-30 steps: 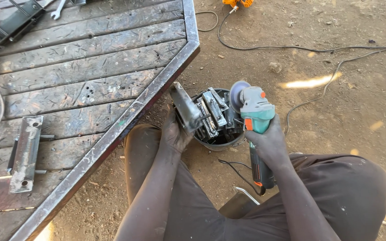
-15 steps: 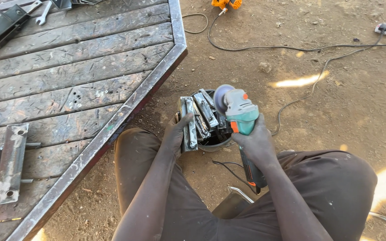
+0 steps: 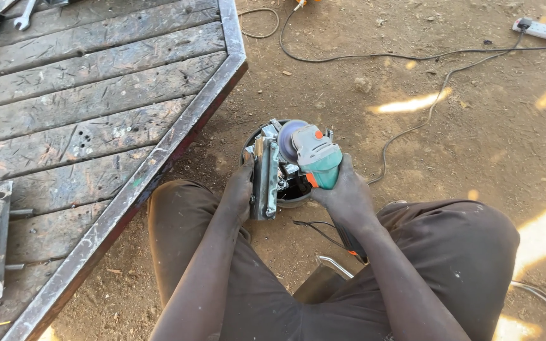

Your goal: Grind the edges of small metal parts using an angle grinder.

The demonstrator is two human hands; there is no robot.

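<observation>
Right hand (image 3: 347,197) clamped on teal angle grinder (image 3: 316,156), left hand (image 3: 240,189) gripping grey metal bracket (image 3: 265,180), both over round bucket of metal parts (image 3: 292,201) on dirt floor (image 3: 462,145), beside wooden platform (image 3: 83,95).

The right hand (image 3: 347,196) grips a teal angle grinder (image 3: 316,158), its disc over a dark bucket (image 3: 295,201) of metal parts on the dirt ground (image 3: 475,126). The left hand (image 3: 240,189) holds a grey metal bracket (image 3: 265,180) at the bucket's left rim. A plank platform (image 3: 83,95) lies far left.
</observation>
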